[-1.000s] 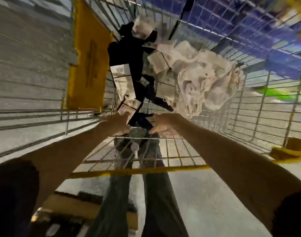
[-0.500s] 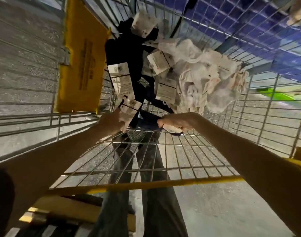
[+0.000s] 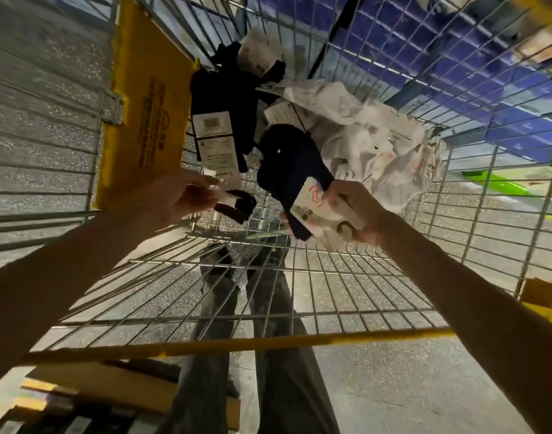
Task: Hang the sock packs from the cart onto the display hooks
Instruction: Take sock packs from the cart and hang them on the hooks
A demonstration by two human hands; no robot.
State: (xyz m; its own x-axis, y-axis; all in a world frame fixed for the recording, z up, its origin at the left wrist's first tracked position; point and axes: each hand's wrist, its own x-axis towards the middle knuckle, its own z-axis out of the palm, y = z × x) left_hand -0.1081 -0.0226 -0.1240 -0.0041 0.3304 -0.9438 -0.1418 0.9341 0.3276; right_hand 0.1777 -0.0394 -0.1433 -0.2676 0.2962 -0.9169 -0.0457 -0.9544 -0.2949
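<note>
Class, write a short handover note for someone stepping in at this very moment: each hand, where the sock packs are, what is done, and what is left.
Left hand: pinches a small dark sock pack, low in the cart.
Right hand: grips a dark pack with white card by its card end.
In the cart: more dark packs and a heap of white packs.
Done: two packs are in hand. The display hooks are out of view, so I cannot tell what has been hung.
Left: hang both held packs, then come back for the others.
</note>
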